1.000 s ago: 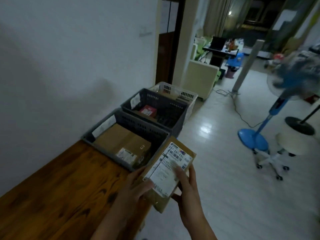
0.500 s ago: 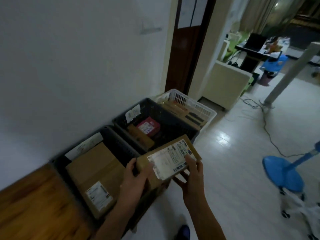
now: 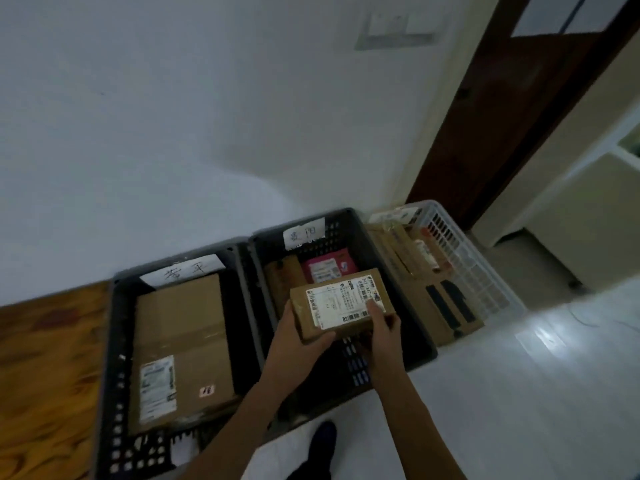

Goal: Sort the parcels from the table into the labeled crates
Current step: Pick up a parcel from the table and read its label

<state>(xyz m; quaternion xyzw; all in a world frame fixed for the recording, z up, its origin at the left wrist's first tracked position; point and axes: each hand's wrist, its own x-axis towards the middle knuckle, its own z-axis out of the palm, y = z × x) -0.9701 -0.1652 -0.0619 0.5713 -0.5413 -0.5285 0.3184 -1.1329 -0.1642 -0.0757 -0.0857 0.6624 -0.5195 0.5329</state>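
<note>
Wood table (image 3: 45, 368) at far left, its edge touching the left crate (image 3: 116, 375). Left crate: dark grey, handwritten paper label (image 3: 183, 271) on the far wall, one large brown box (image 3: 180, 344) lying flat inside with a white shipping label near its front corner. Middle crate (image 3: 419, 327): dark grey, touching the left crate, paper label (image 3: 304, 233) on its far wall; inside, a brown packet (image 3: 282, 277) and a pink pouch (image 3: 327, 268) at the back. Parcel (image 3: 341, 303): small brown box, white shipping label up, held above the middle crate, tilted slightly, in front of the pink pouch. Left hand (image 3: 294, 344) grips the parcel's left end, thumb across the near bottom edge, fingers wrapped under. Right hand (image 3: 381, 330) grips the right end, thumb on the label, fingers curled behind the side. Both forearms reach in from the bottom edge. A dark shoe (image 3: 322, 441) on the pale floor (image 3: 519, 393) below the crates. White crate (image 3: 481, 271) at right, touching the middle crate, holding several brown boxes (image 3: 415, 289), one with black strips on top. Brown door (image 3: 512, 109) behind it; wall switch (image 3: 398, 29) above; white wall behind all three crates.
</note>
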